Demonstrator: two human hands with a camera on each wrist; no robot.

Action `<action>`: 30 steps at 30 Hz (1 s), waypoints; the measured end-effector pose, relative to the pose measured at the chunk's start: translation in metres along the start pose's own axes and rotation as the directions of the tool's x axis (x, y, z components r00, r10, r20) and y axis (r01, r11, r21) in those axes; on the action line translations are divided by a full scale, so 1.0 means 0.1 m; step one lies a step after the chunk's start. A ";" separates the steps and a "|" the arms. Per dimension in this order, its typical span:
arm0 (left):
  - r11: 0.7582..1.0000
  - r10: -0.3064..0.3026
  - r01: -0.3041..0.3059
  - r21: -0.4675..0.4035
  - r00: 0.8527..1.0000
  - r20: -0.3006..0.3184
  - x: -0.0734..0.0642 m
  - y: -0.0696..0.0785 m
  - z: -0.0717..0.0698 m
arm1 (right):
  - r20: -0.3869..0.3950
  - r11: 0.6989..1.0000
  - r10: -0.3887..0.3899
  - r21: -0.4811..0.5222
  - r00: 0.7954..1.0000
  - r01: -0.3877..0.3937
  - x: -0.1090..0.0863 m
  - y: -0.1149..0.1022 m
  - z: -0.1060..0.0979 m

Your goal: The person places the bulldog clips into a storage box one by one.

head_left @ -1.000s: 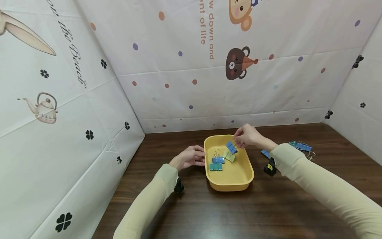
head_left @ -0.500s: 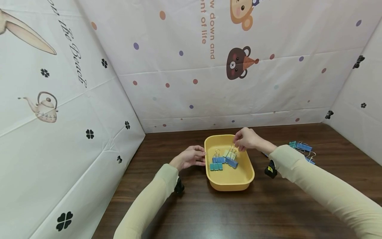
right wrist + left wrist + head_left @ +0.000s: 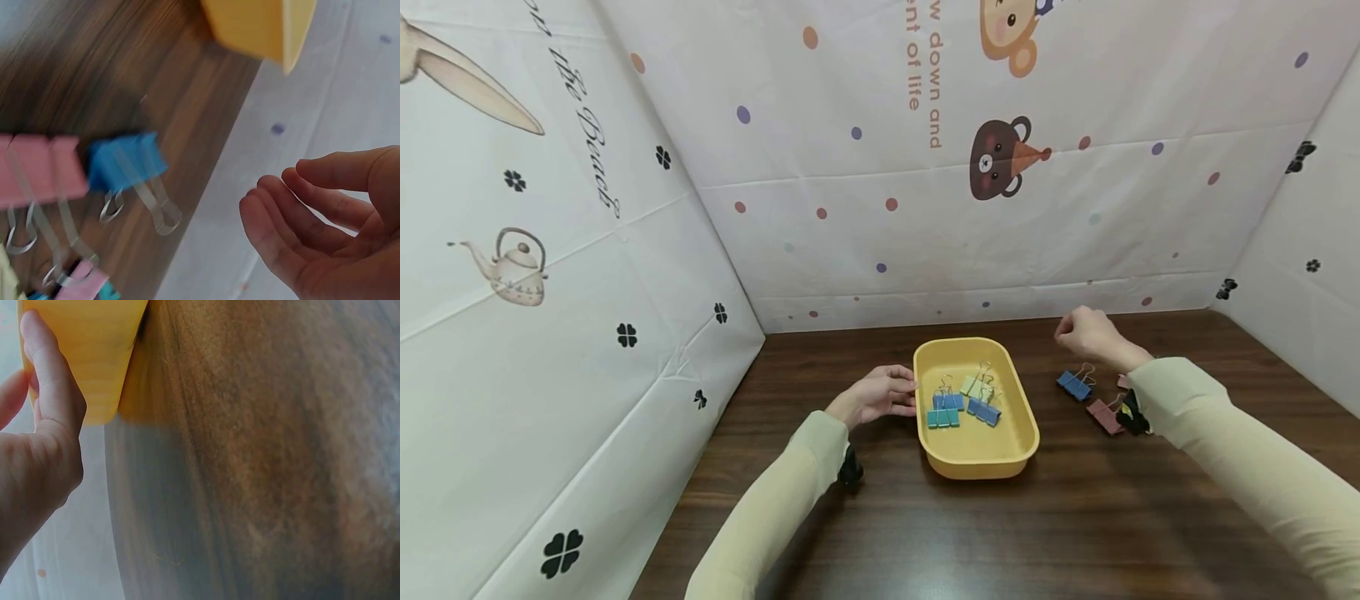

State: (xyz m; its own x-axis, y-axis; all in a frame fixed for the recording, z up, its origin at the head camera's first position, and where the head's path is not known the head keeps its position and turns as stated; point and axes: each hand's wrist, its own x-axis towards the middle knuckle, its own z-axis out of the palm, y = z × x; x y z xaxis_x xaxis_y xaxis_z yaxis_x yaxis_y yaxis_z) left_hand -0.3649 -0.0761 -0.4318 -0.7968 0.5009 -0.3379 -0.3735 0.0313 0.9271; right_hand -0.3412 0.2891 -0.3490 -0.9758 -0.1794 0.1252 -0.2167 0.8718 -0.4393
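My left hand (image 3: 878,393) rests its nearly straight fingers against the left side of a yellow plastic tray (image 3: 973,463); in the left wrist view a finger lies along the tray's outer wall (image 3: 94,356). Inside the tray are binder clips: a teal clip (image 3: 943,418), a blue clip (image 3: 982,411), another blue clip (image 3: 953,402) and a pale green clip (image 3: 976,387). My right hand (image 3: 1093,336) hangs in the air right of the tray, fingers loosely bent and holding nothing. Close to it on the table lie a blue binder clip (image 3: 128,161) and a pink binder clip (image 3: 44,170).
Further binder clips lie partly hidden under the right forearm, among them a pink one (image 3: 84,281) and a pale yellow one (image 3: 7,278). The dark wooden table (image 3: 970,542) ends at a white printed backdrop (image 3: 820,250) behind and at both sides.
The blue binder clip my right hand held over the tray now lies in it beside the pale green clip. That hand has moved out to the right. The left hand has stayed put.
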 end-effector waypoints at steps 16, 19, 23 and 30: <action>1.000 0.004 -0.004 -0.001 1.000 -0.007 0.00 -0.01 0.00 | 0.124 0.978 0.128 0.150 0.984 -0.146 -0.06 0.53 0.05; 1.000 0.004 -0.004 -0.011 1.000 -0.003 0.01 -0.02 0.00 | 0.151 0.968 0.141 0.188 0.978 -0.168 -0.06 0.57 0.06; 1.000 0.012 -0.012 -0.011 1.000 0.004 0.02 -0.04 -0.01 | 0.189 0.946 0.170 0.243 0.967 -0.214 -0.09 0.57 0.07; 1.000 0.014 -0.014 -0.010 1.000 0.001 0.02 -0.05 -0.01 | 0.231 0.904 0.191 0.338 0.954 -0.263 -0.15 0.53 0.08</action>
State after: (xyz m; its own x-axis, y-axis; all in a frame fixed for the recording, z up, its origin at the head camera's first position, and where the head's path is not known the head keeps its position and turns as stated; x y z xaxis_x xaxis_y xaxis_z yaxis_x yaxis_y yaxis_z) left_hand -0.3648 -0.0758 -0.4368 -0.8016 0.5021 -0.3246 -0.3668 0.0157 0.9302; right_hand -0.3378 0.3343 -0.3811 -0.9793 -0.1099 -0.1702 0.0505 0.6809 -0.7306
